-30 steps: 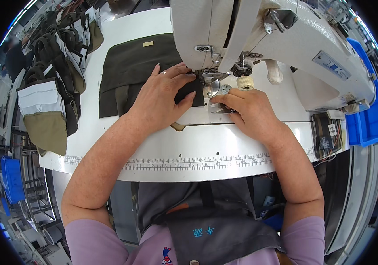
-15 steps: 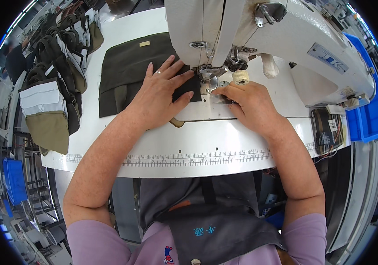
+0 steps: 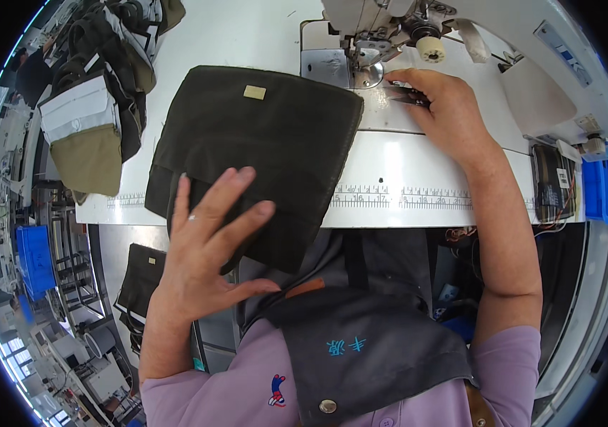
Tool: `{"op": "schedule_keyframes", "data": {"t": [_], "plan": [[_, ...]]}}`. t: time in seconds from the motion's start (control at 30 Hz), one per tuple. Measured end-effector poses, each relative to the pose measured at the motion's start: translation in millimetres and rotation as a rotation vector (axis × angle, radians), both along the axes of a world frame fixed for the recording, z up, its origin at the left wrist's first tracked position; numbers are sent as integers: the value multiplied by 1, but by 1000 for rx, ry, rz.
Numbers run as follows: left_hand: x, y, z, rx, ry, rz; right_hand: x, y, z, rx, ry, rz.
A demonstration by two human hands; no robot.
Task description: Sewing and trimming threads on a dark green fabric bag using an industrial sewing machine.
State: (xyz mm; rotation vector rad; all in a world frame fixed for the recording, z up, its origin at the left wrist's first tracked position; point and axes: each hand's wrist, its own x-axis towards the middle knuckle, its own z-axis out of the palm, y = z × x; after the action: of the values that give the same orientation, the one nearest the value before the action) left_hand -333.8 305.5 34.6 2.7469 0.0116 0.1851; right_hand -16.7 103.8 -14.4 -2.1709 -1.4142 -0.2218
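A dark olive fabric panel (image 3: 268, 132) with a small gold-coloured tag (image 3: 254, 92) lies on the white table, its near part hanging past the front edge. My left hand (image 3: 211, 245) is over its near part with fingers spread, gripping nothing; whether every fingertip touches the cloth I cannot tell. Beside the needle area of the sewing machine (image 3: 553, 60), my right hand (image 3: 450, 107) is closed around small dark thread snips (image 3: 411, 97), whose blades point left. The metal needle plate (image 3: 325, 67) shows just beyond the panel's far right corner.
Dark bags with grey and khaki parts (image 3: 87, 135) are heaped at the table's left. Another dark piece (image 3: 140, 281) hangs below the left front edge. A printed ruler strip (image 3: 432, 198) runs along the front edge. Blue bins (image 3: 34, 260) stand at left and right (image 3: 606, 188).
The panel has come out from under the machine's needle area toward me, drawn along with my left hand. My right hand stays by the needle with the snips. The view has shifted.
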Motion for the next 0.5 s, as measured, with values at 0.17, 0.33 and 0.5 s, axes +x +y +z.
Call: {"op": "schedule_keyframes", "data": {"t": [0.17, 0.33, 0.5], "plan": [[-48, 5, -29, 109, -209, 210, -4, -3, 2, -48, 69, -60], [-71, 5, -35, 316, -201, 197, -4, 3, 1, -34, 31, -12], [-68, 16, 1, 211, -487, 267, 1, -1, 1, 1, 137, 3]]}}
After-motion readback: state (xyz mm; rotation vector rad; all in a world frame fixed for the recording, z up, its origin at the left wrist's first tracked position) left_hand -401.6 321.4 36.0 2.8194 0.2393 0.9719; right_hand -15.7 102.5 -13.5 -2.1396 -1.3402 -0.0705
